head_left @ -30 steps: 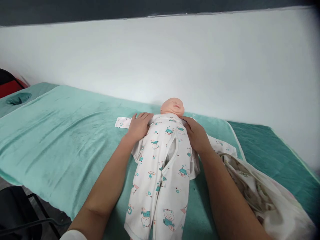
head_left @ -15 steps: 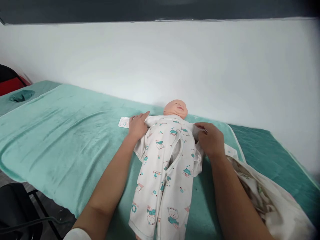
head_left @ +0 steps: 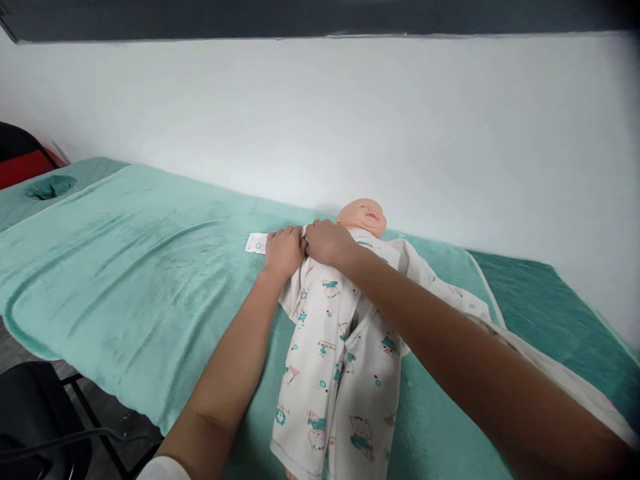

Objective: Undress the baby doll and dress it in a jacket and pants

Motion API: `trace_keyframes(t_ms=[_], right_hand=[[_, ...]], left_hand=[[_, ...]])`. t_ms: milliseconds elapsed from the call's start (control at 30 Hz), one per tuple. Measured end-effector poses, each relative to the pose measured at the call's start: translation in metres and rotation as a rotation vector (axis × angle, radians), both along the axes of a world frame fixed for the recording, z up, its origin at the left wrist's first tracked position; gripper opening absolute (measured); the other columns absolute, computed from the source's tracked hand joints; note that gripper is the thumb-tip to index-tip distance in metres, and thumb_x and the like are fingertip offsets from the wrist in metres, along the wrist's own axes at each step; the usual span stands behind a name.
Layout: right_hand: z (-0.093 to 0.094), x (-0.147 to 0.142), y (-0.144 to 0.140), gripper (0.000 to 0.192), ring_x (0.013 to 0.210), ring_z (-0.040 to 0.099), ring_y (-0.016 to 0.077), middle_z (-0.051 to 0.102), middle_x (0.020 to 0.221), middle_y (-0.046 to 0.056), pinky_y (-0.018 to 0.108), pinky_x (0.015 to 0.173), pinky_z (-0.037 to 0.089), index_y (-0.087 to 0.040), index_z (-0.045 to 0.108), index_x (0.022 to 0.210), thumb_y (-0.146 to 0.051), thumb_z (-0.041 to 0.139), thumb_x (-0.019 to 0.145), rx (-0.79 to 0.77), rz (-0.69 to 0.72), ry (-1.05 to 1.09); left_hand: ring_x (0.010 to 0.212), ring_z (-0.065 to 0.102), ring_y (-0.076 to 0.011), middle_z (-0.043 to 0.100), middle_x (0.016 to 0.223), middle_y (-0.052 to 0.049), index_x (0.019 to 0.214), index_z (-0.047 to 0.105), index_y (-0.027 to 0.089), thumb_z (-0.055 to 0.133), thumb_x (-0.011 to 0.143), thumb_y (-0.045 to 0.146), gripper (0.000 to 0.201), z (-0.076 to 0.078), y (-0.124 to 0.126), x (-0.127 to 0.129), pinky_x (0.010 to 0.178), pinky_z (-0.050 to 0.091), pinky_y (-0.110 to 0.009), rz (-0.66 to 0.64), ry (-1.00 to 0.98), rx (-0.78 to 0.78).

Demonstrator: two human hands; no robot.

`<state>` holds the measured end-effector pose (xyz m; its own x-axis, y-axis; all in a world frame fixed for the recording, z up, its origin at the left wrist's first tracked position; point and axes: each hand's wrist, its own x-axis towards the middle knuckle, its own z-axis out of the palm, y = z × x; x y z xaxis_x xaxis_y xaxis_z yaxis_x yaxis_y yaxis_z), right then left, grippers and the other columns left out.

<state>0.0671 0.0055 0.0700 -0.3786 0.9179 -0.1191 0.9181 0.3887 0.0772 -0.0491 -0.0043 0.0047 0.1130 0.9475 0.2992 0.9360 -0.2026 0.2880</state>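
Note:
A baby doll (head_left: pixel 364 215) lies on its back on a teal towel (head_left: pixel 125 267), dressed in a white romper (head_left: pixel 333 373) printed with teal animals. My left hand (head_left: pixel 283 250) rests on the romper at the doll's shoulder, where the sleeve (head_left: pixel 257 243) stretches out flat to the left. My right hand (head_left: pixel 325 242) has crossed over the chest and sits right beside the left hand, its fingers closed on the fabric at that same shoulder. My right forearm hides part of the doll's torso.
The towel covers a long padded table along a white wall (head_left: pixel 350 120). A crumpled white cloth (head_left: pixel 560 380) lies at the right, partly behind my arm. Black chair frames (head_left: pixel 45 427) stand below the table's left edge. A face hole (head_left: pixel 49 188) shows at the far left.
My right hand has left the doll's far shoulder and moved left across the chest to meet my left hand. The left hand has stayed on the near shoulder.

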Motion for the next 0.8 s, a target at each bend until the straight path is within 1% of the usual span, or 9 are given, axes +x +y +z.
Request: trace_keyframes(t_ms=[67, 200, 267, 367, 433, 500, 600, 700, 800], right_hand=[[-0.004, -0.01, 0.007, 0.029, 0.114, 0.061, 0.0317, 0.065, 0.122, 0.021, 0.041, 0.089, 0.048, -0.011, 0.066, 0.116, -0.019, 0.049, 0.093, -0.046, -0.008, -0.041], [-0.006, -0.013, 0.013, 0.022, 0.096, 0.068, 0.0279, 0.073, 0.104, 0.016, 0.038, 0.081, 0.048, -0.013, 0.071, 0.102, -0.016, 0.053, 0.09, -0.089, -0.026, -0.085], [-0.002, -0.007, 0.013, 0.023, 0.097, 0.068, 0.0288, 0.074, 0.104, 0.015, 0.038, 0.079, 0.048, -0.015, 0.069, 0.108, -0.02, 0.055, 0.09, -0.076, -0.023, -0.098], [0.007, 0.007, 0.011, 0.035, 0.102, 0.067, 0.0301, 0.072, 0.113, 0.014, 0.038, 0.078, 0.047, -0.021, 0.063, 0.123, -0.033, 0.059, 0.09, -0.03, 0.028, -0.114], [0.013, 0.017, 0.008, 0.038, 0.102, 0.066, 0.0299, 0.071, 0.114, 0.012, 0.037, 0.078, 0.046, -0.024, 0.06, 0.126, -0.037, 0.057, 0.091, -0.002, 0.062, -0.137], [0.02, 0.026, 0.003, 0.034, 0.1, 0.066, 0.0292, 0.07, 0.113, 0.011, 0.036, 0.075, 0.045, -0.025, 0.06, 0.124, -0.038, 0.054, 0.093, 0.01, 0.064, -0.158], [0.033, 0.036, -0.004, 0.028, 0.096, 0.066, 0.0272, 0.068, 0.113, 0.011, 0.034, 0.07, 0.044, -0.025, 0.061, 0.117, -0.036, 0.05, 0.094, 0.015, 0.026, -0.166], [0.046, 0.046, -0.011, 0.025, 0.094, 0.065, 0.0259, 0.068, 0.111, 0.01, 0.034, 0.069, 0.042, -0.025, 0.062, 0.113, -0.037, 0.049, 0.095, 0.026, -0.008, -0.156], [0.053, 0.056, -0.014, 0.025, 0.091, 0.064, 0.0253, 0.068, 0.109, 0.011, 0.034, 0.07, 0.041, -0.025, 0.064, 0.111, -0.038, 0.051, 0.094, 0.059, -0.03, -0.131]], left_hand=[[0.107, 0.063, -0.0262, 0.07, 0.113, -0.008, 0.12, 0.062, 0.022, 0.038, 0.099, 0.026, 0.032, -0.001, 0.001, -0.002, 0.092, 0.042, -0.041, -0.008, 0.019, -0.015], [0.106, 0.062, -0.0259, 0.071, 0.112, -0.008, 0.121, 0.061, 0.022, 0.039, 0.099, 0.025, 0.032, -0.001, 0.002, -0.002, 0.091, 0.042, -0.04, -0.022, 0.037, -0.03], [0.106, 0.062, -0.0252, 0.07, 0.113, -0.008, 0.126, 0.058, 0.024, 0.038, 0.1, 0.026, 0.033, 0.0, 0.002, -0.002, 0.09, 0.042, -0.039, -0.017, 0.025, -0.029], [0.108, 0.061, -0.0244, 0.068, 0.115, -0.007, 0.134, 0.054, 0.029, 0.037, 0.101, 0.026, 0.037, 0.002, -0.001, -0.002, 0.088, 0.043, -0.037, -0.006, -0.004, -0.014], [0.108, 0.06, -0.024, 0.067, 0.114, -0.007, 0.135, 0.055, 0.032, 0.035, 0.101, 0.025, 0.04, 0.002, -0.004, -0.004, 0.085, 0.043, -0.036, -0.001, -0.028, -0.004], [0.106, 0.061, -0.0233, 0.065, 0.115, -0.006, 0.135, 0.057, 0.035, 0.033, 0.101, 0.022, 0.043, 0.001, -0.006, -0.007, 0.083, 0.043, -0.034, 0.007, -0.071, 0.001], [0.102, 0.061, -0.0215, 0.062, 0.118, -0.005, 0.133, 0.06, 0.037, 0.034, 0.1, 0.021, 0.045, -0.004, -0.01, -0.011, 0.081, 0.044, -0.032, 0.025, -0.157, -0.008], [0.103, 0.06, -0.0193, 0.061, 0.121, -0.003, 0.133, 0.06, 0.037, 0.038, 0.096, 0.015, 0.048, -0.009, -0.014, -0.013, 0.083, 0.044, -0.03, 0.033, -0.222, -0.022], [0.103, 0.061, -0.0182, 0.062, 0.118, -0.004, 0.132, 0.061, 0.035, 0.039, 0.092, 0.011, 0.052, -0.012, -0.017, -0.013, 0.084, 0.045, -0.028, 0.051, -0.257, -0.027]])
